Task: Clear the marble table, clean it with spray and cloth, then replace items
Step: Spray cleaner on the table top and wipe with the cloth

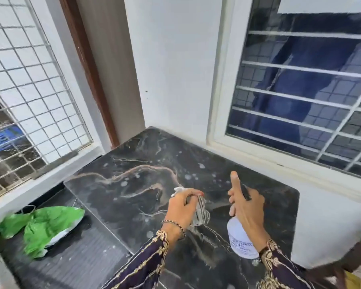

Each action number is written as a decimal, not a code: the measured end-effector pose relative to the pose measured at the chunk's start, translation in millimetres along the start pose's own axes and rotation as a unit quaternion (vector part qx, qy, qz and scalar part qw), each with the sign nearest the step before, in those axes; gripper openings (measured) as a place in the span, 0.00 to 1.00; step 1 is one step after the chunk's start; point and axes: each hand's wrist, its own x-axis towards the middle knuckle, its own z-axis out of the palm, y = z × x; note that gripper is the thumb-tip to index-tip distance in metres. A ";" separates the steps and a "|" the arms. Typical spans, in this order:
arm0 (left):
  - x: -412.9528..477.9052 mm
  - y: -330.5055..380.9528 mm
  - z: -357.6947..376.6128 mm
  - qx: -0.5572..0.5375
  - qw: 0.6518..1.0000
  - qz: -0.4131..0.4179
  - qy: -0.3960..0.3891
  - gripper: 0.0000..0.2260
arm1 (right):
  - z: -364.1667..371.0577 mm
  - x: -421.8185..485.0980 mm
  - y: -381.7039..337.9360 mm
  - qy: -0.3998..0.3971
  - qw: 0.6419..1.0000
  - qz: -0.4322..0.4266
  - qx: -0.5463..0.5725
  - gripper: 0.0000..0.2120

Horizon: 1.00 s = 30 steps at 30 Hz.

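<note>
Printed label on the spray bottle you hold

The white spray bottle (241,238) in your right hand (246,207) carries dark blue print; only the word "SPRAY" reads, the other lines are too blurred.

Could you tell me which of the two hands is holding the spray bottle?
The right hand grips the white spray bottle, index finger raised; the left hand holds a bunched striped cloth.

The tabletop (146,180) is black marble with pale pink and white veins, and foamy white spray spots lie across it. A crumpled striped cloth (199,211) is held just above its middle. Right of it, a white labelled spray bottle (239,236) stands upright over the surface.
</note>
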 end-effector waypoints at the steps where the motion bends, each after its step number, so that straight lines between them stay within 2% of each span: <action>1: 4.6 -5.6 -11.1 0.004 1.000 -0.008 0.012 0.13 | 13.9 5.6 -2.0 -0.017 1.000 0.004 -0.004 0.37; 4: 19.3 -20.7 -41.4 0.019 0.999 -0.029 0.033 0.13 | 51.7 21.5 -3.8 -0.066 0.997 0.014 -0.029 0.46; 10: 77.6 -55.4 -95.6 0.006 0.996 -0.057 0.062 0.12 | 129.5 56.6 -11.0 -0.111 0.990 0.000 -0.087 0.36; 15: 145.9 -89.2 -145.2 -0.016 0.997 -0.048 0.061 0.12 | 214.9 110.1 -3.6 -0.127 0.979 -0.006 -0.162 0.51; 16: 161.4 -99.7 -156.7 -0.017 0.997 -0.047 0.060 0.12 | 238.3 123.0 -1.3 -0.133 0.975 -0.004 -0.178 0.51; 23: 231.5 -152.1 -220.1 -0.046 0.996 -0.059 0.039 0.19 | 362.4 195.3 5.7 -0.088 0.966 0.026 -0.243 0.52; 27: 256.8 -166.7 -246.9 -0.055 0.995 -0.068 0.042 0.14 | 401.0 216.9 3.1 -0.059 0.959 0.040 -0.275 0.49; 30: 263.2 -172.9 -262.6 -0.069 0.994 -0.076 0.039 0.14 | 418.4 218.8 0.1 -0.065 0.944 0.052 -0.319 0.46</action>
